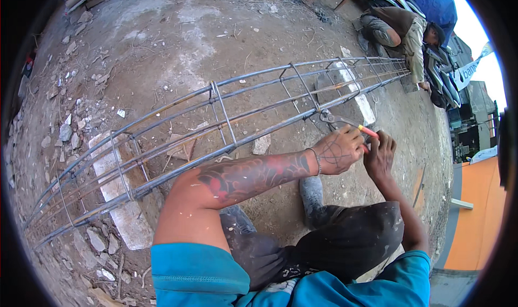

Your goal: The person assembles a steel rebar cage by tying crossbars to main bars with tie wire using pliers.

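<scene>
A long rebar cage point(259, 132) of steel bars and square stirrups runs from the lower left to the upper right in front of me. Both my hands are closed on pincers point(366, 130) with red and yellow grips. Their metal jaws point left and sit at the near bar, by a stirrup joint. My left hand point(337, 151) wraps the handles close to the jaws. At the handle ends, my right hand point(380, 155) is closed, its fingers partly hiding the grips. Whether the jaws hold a tie wire is too small to tell.
Pale blocks prop up the cage, one at the left point(127, 212) and one at the right point(357, 94). Broken stones point(66, 132) lie at the left. Another person point(407, 40) crouches at the cage's far end, beside a motorcycle point(442, 77). An orange panel point(477, 210) stands at the right.
</scene>
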